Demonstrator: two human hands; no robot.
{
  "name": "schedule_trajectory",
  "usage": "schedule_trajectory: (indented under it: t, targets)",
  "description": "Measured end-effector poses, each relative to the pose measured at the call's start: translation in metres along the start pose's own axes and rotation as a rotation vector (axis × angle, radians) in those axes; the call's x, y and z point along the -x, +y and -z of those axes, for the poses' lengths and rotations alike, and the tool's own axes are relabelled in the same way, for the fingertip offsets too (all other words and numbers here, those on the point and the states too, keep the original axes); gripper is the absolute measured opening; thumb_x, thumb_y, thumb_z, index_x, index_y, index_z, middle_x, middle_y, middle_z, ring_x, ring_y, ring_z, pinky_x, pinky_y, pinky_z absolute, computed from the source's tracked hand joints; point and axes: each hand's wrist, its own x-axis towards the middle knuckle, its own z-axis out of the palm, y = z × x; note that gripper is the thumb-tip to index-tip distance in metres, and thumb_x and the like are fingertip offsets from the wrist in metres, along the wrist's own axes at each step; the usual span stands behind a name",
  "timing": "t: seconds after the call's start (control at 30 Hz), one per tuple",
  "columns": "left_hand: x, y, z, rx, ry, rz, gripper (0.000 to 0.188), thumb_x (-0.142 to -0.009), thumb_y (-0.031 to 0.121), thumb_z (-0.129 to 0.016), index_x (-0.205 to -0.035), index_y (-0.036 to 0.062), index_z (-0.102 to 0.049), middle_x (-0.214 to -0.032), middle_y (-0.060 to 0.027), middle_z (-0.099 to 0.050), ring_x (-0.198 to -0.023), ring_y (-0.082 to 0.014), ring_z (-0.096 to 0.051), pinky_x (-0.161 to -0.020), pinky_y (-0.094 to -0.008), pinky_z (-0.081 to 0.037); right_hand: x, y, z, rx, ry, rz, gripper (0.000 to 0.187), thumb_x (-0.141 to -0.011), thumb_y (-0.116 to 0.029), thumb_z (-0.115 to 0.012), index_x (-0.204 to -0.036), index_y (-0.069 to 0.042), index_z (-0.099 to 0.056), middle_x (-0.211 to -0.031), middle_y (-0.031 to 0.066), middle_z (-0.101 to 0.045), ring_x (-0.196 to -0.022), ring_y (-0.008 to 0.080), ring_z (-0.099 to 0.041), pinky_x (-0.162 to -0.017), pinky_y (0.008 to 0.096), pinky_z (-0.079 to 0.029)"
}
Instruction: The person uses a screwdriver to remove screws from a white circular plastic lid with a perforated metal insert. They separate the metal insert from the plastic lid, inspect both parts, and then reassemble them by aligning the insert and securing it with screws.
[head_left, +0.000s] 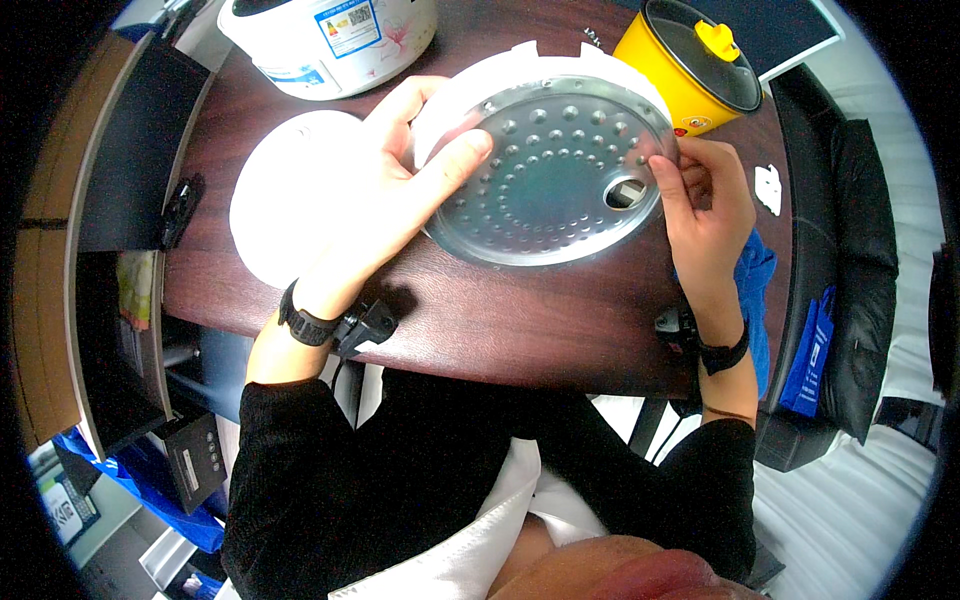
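Observation:
Both hands hold up a white rice cooker lid, tilted above the table. Its dimpled metal inner plate [555, 180] faces me and has an oval hole at the right. My left hand [400, 170] is closed on the left rim, with the thumb lying on the metal. My right hand [706, 195] pinches the right edge between thumb and fingers; some fingertips are hidden behind it. Beside my left hand a round white piece [275, 195] lies on the table, partly covered by that hand. The white rice cooker body [330, 45], with a floral pattern and labels, stands beyond it.
A yellow pot [665, 65] with a dark lid stands at the far right of the brown table [520, 325]. A blue cloth [752, 290] hangs near my right wrist, and a small white piece [767, 190] lies by the right edge. Shelves [120, 215] flank the left side.

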Motion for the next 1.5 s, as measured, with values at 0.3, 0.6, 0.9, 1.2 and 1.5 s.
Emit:
schedule_trajectory:
  t: [0.3,0.6,0.9,1.2,1.5]
  targets:
    - [-0.001,0.001,-0.002,-0.028,0.012,-0.009,0.033,-0.088,0.024,-0.065,-0.11,0.0013,-0.054,-0.092,-0.0042,-0.062,-0.083,-0.0094,-0.057,-0.072,-0.0235,-0.048,-0.002,0.001,-0.002,0.091,0.036,0.066,0.021,-0.08,-0.018,-0.073,-0.09,-0.006,-0.059,-0.077,0.0028,-0.059,-0.058,0.0119,-0.056,-0.054,0.0242,-0.046]
    - [-0.003,0.004,-0.003,-0.024,0.004,-0.001,0.033,-0.089,0.027,-0.062,-0.109,0.0014,-0.055,-0.09,-0.0042,-0.061,-0.082,-0.0085,-0.057,-0.072,-0.0235,-0.047,-0.008,0.011,-0.005,-0.112,0.01,-0.098,0.022,-0.082,-0.021,-0.071,-0.093,-0.004,-0.061,-0.079,0.0031,-0.061,-0.066,0.0109,-0.056,-0.058,0.0231,-0.045]
    - [-0.009,-0.01,-0.001,-0.088,0.085,0.076,0.036,-0.091,0.03,-0.06,-0.112,0.0012,-0.057,-0.095,-0.0053,-0.064,-0.083,-0.0096,-0.058,-0.075,-0.0233,-0.046,-0.005,0.034,-0.023,-0.358,-0.235,-0.295,0.039,-0.093,-0.038,-0.054,-0.1,-0.001,-0.065,-0.08,0.0025,-0.065,-0.077,0.0071,-0.058,-0.069,0.0215,-0.044]
    - [-0.02,-0.063,0.006,0.244,0.096,0.215,0.033,-0.092,0.02,-0.059,-0.115,-0.0026,-0.056,-0.104,-0.0067,-0.062,-0.093,-0.0105,-0.057,-0.082,-0.0207,-0.044,-0.002,0.036,-0.035,-0.75,-0.086,-0.692,0.025,-0.093,-0.026,-0.051,-0.086,-0.003,-0.056,-0.068,-0.0014,-0.05,-0.059,0.008,-0.048,-0.052,0.0222,-0.038]
    - [-0.011,-0.054,-0.012,0.17,-0.159,0.298,0.052,-0.082,0.017,-0.071,-0.123,-0.0017,-0.045,-0.106,-0.0138,-0.063,-0.096,-0.018,-0.062,-0.078,-0.0267,-0.053,-0.003,0.053,-0.031,-0.82,0.093,-0.77,0.021,-0.092,-0.022,-0.05,-0.088,-0.002,-0.058,-0.074,0.0006,-0.054,-0.063,0.0088,-0.05,-0.055,0.0231,-0.04]
